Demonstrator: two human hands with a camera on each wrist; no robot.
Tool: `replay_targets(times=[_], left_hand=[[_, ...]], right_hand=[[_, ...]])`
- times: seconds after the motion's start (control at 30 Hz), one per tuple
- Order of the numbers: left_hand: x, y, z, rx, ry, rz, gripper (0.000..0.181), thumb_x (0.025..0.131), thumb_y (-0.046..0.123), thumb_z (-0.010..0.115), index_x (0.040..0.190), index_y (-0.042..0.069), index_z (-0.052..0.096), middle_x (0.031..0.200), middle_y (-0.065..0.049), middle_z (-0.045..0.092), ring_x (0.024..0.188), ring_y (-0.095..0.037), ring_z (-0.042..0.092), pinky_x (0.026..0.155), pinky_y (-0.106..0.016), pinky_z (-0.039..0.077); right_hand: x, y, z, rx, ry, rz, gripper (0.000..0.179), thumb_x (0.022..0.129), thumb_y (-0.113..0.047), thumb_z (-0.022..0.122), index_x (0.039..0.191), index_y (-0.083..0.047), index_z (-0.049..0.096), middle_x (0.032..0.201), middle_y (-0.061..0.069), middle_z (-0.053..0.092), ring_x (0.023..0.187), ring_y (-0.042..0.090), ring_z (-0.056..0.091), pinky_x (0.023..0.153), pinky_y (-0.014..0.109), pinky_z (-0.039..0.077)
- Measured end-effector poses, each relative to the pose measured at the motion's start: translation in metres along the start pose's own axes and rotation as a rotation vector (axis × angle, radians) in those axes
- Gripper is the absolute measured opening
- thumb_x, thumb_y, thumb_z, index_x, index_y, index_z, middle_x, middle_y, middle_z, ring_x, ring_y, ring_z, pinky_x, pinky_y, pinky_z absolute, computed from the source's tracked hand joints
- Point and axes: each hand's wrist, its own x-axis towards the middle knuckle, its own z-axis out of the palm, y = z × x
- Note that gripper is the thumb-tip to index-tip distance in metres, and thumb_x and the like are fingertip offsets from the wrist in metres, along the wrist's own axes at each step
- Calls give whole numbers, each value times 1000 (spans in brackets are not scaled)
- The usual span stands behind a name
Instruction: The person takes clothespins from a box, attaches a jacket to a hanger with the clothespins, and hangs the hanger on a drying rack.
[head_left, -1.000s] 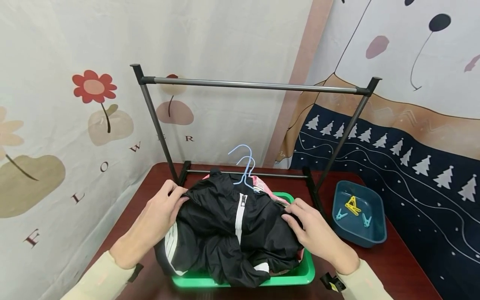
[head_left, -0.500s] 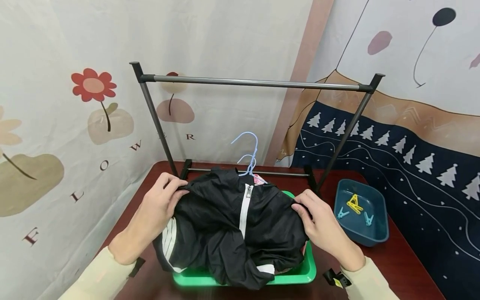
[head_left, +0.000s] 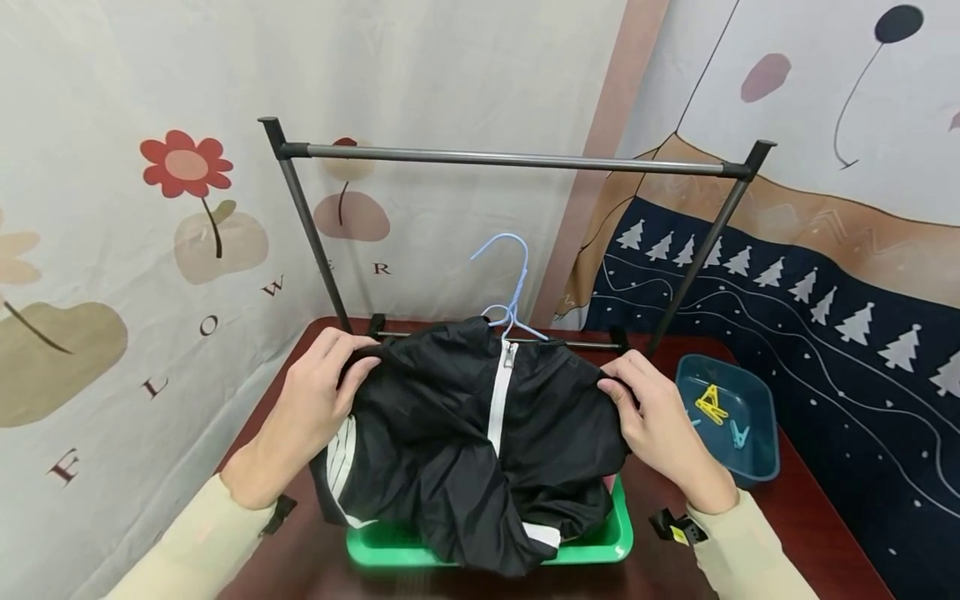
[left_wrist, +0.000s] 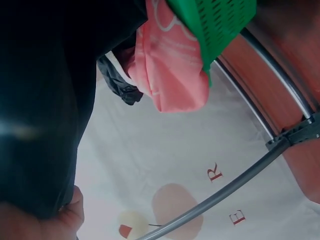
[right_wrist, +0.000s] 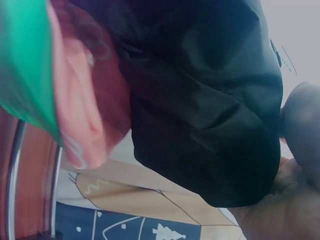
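A black jacket [head_left: 435, 408] with a white zipper and white trim hangs between both hands, above a green basket [head_left: 405, 552]. My left hand [head_left: 311, 396] pinches its left shoulder; my right hand [head_left: 660, 417] pinches the right shoulder. Out of the collar rises the hook of a light blue hanger [head_left: 517, 279], its lower frame hidden inside the cloth. A second blue hook shows behind it, low at the collar. In the left wrist view, a pink garment [left_wrist: 175, 70] hangs over the basket's edge behind the jacket.
Behind the basket stands a grey clothes rack [head_left: 480, 157] with a horizontal top bar. At the right of the dark red table [head_left: 817, 517] sits a blue bin [head_left: 757, 467] holding yellow clothespins [head_left: 711, 405] and light blue clothespins [head_left: 738, 433]. Printed curtains hang behind.
Both hands have raised the jacket and spread slightly apart. The front hanger hook has risen with it, away from the lower hook behind, and the jacket front looks more stretched.
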Motion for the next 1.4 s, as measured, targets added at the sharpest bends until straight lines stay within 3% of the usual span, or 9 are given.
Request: replay_targets(times=[0.33,0.63,0.8,0.97,1.13,1.4], left_hand=[[19,1,-2,4,42,39,22,101,-3,85,122,2,80,111,-15,78,99,-30,78,85,-42,58],[24,2,-8,-9,89,38,9,104,-2,81,111,3,83,105,-13,82,94,-29,79,82,-39,58],[24,4,-9,-42,12,-19,18,109,-1,78,126,3,81,119,-12,83,109,-31,80,96,-42,58],[27,9,-10,-57,-41,-10,36,108,4,82,143,6,76,136,-13,81,125,-32,80,109,-43,58],[35,14,-10,-65,-40,31,38,104,5,86,141,11,79,125,-8,83,114,-25,80,102,-39,59],[44,15,-7,-24,12,105,16,101,-1,86,114,3,78,100,-11,78,86,-20,73,80,-37,58]], right_hand=[[16,7,-10,-9,33,22,16,106,5,79,109,-10,79,104,3,72,88,12,64,82,17,47],[21,12,-15,2,45,14,17,105,6,77,106,-11,79,102,3,72,86,10,62,81,19,46],[24,14,-17,13,44,4,18,104,7,78,105,-10,77,101,3,71,87,10,61,82,19,46],[28,14,-20,28,35,-5,18,104,8,78,105,-10,77,101,3,72,88,10,61,84,19,46],[34,13,-22,29,41,-23,16,103,8,78,104,-8,77,100,5,72,88,11,61,84,20,46],[44,14,-25,19,41,-31,15,104,9,78,104,-6,77,100,6,73,87,11,59,82,19,45]])
